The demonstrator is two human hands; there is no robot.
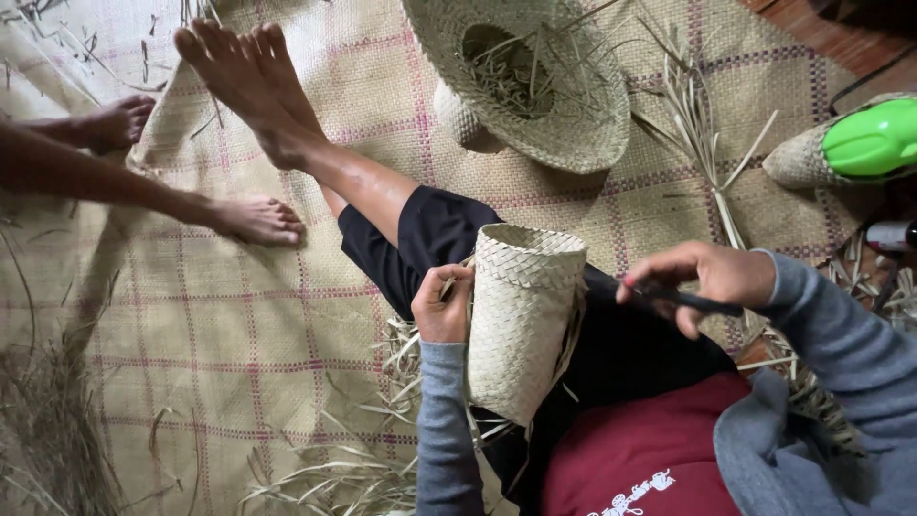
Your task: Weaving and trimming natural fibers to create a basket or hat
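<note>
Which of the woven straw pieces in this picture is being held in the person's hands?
The small pale woven pouch on the lap, gripped by the left hand. The woven hat lies apart on the mat, holding loose strips.

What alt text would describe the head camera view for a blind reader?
A seated person's left hand holds a pale woven basket on the lap while the right hand grips a dark tool. A woven hat lies on the checked mat.
</note>
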